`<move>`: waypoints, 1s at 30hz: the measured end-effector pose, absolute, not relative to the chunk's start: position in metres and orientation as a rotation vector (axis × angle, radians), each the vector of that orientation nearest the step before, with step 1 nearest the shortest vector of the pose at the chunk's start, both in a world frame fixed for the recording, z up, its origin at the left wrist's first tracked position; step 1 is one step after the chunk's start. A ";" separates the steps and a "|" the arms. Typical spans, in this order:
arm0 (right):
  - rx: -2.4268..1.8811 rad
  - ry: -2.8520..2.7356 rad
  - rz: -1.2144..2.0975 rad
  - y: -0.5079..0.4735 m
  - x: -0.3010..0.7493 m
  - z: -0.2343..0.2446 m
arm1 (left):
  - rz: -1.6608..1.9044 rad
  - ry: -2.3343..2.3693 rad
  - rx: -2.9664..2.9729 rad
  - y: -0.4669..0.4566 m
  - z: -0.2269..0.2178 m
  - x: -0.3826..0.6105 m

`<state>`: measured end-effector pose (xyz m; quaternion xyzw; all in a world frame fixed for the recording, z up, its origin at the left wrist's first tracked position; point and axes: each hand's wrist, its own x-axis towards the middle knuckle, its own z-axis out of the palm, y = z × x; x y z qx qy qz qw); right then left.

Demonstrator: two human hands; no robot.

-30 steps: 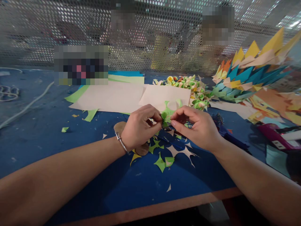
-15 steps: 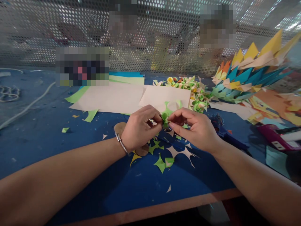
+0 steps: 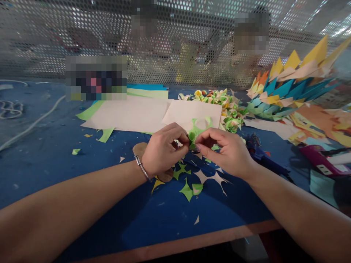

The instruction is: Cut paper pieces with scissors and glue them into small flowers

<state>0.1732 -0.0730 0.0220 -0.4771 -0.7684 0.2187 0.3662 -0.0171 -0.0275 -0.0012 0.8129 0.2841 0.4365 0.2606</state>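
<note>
Between my fingertips is a small curled green paper piece (image 3: 192,137). My left hand (image 3: 168,148) pinches it from the left, with thumb and forefinger closed. My right hand (image 3: 225,151) pinches at its right side, its fingertips nearly meeting the left ones. The fingers cover part of the piece. Just behind it lies a green paper scrap with round cut-outs (image 3: 201,125). Below my hands are green paper offcuts (image 3: 187,190) and a white paper offcut (image 3: 212,178). A brown rounded piece (image 3: 140,149) is partly hidden under my left hand.
White sheets (image 3: 131,111) lie behind my hands, beside a heap of curled paper pieces (image 3: 231,109). At right are a layered paper model (image 3: 293,87), a dark blue tool (image 3: 267,160) and a magenta object (image 3: 323,160). A white cord (image 3: 38,122) runs at left. Perforated metal mesh (image 3: 170,54) stands behind.
My right hand has shifted very slightly down, showing more of the green scrap behind it. My left hand stays almost still, and both keep their pinch.
</note>
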 end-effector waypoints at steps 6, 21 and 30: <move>-1.221 -1.975 0.570 -0.073 0.173 0.022 | 1.188 0.770 2.210 -0.027 -0.002 -0.017; -1.223 -1.943 0.390 -0.070 0.181 0.019 | 1.232 0.805 2.127 -0.025 -0.001 -0.018; -1.199 -1.964 0.453 -0.067 0.182 0.014 | 1.341 0.795 2.156 -0.024 -0.005 -0.017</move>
